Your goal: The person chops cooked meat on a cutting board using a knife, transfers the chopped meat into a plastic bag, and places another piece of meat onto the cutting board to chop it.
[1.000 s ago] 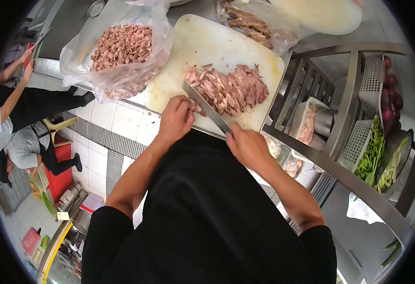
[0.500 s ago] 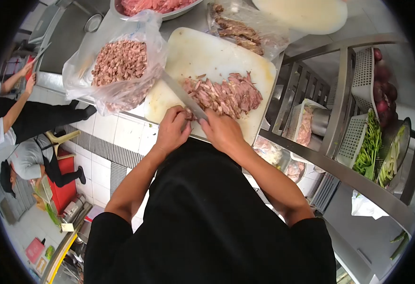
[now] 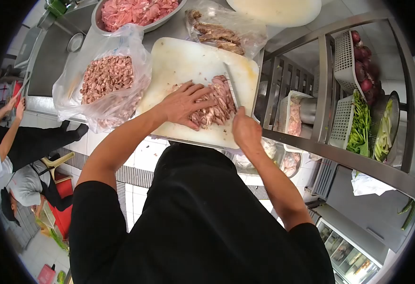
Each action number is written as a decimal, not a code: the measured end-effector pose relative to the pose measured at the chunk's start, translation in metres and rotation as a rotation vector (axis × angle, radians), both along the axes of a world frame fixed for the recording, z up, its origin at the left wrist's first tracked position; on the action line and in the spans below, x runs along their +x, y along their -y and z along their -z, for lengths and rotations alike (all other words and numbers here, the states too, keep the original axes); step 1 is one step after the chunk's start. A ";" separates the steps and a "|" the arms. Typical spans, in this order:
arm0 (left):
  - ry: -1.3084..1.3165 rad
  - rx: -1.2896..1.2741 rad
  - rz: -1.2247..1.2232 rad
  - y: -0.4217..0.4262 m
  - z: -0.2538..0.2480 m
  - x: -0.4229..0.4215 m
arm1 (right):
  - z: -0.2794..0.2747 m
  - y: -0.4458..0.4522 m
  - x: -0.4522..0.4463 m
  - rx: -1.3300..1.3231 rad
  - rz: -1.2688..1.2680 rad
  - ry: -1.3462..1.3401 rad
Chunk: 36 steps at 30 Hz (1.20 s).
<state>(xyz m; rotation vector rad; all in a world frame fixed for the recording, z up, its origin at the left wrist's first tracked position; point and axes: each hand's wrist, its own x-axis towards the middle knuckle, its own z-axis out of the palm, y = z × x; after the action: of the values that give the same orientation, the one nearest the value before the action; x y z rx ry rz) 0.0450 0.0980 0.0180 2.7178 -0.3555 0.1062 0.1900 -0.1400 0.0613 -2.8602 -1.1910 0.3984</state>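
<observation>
A heap of sliced meat (image 3: 221, 102) lies on the white cutting board (image 3: 179, 59). My left hand (image 3: 186, 105) rests flat on the heap's left part, fingers spread. In my right hand (image 3: 246, 125), at the board's right side, is the handle of a knife (image 3: 231, 86). Its blade stands along the right edge of the meat and points away from me. Left of the board sits a clear plastic bag (image 3: 139, 61) with diced meat (image 3: 107, 78) in it. Behind the board lies another plastic bag (image 3: 252, 31) holding dark brown strips of meat (image 3: 219, 35).
A metal bowl (image 3: 95, 19) of raw pink meat stands at the back. On the right is a metal rack (image 3: 328, 85) with baskets of red onions (image 3: 366, 71) and greens (image 3: 360, 132). Two other people are at the left, one holding a long blade.
My left hand has moved from the board's front edge onto the meat. The right hand has carried the knife from the heap's left to its right side. The view has shifted slightly.
</observation>
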 end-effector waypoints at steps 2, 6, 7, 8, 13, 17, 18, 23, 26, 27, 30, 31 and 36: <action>-0.004 -0.014 -0.082 0.005 0.000 0.002 | 0.006 -0.016 -0.015 0.105 -0.133 -0.074; 0.045 0.044 -0.293 0.026 -0.002 -0.019 | 0.000 -0.028 -0.003 -0.005 -0.298 -0.140; 0.059 0.026 -0.363 0.034 0.001 -0.023 | 0.000 -0.027 0.006 -0.002 -0.309 -0.143; 0.076 0.006 -0.430 0.044 0.003 -0.024 | -0.001 -0.025 0.018 0.054 -0.440 -0.149; 0.197 0.020 -0.659 0.091 0.009 -0.017 | -0.009 -0.029 0.061 0.134 -0.755 -0.220; 0.118 0.012 -0.854 0.112 0.015 0.010 | -0.013 -0.041 0.085 0.132 -0.814 -0.154; 0.085 -0.007 -0.903 0.115 0.016 0.016 | -0.014 -0.045 0.091 0.105 -0.824 -0.163; 0.144 -0.048 -0.985 0.123 0.001 0.029 | -0.028 -0.055 0.109 0.165 -0.794 -0.109; 0.170 -0.039 -0.931 0.123 -0.016 0.015 | -0.030 -0.045 0.109 0.261 -0.652 -0.147; 0.171 -0.042 -0.886 0.121 -0.019 0.011 | -0.036 -0.039 0.107 0.279 -0.542 -0.164; 0.220 -0.087 -0.710 0.104 -0.026 0.003 | -0.040 -0.017 0.102 0.308 -0.315 -0.176; 0.219 -0.077 -0.695 0.097 -0.030 0.008 | -0.038 -0.012 0.101 0.305 -0.214 -0.171; 0.105 -0.267 -0.695 0.023 -0.008 0.072 | -0.026 -0.001 0.092 0.256 -0.063 -0.170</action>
<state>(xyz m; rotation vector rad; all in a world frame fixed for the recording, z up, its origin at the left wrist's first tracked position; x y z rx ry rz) 0.1170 0.0754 0.0259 2.4490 0.5496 0.4506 0.2820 -0.1395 0.0870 -2.5241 -1.2059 0.4453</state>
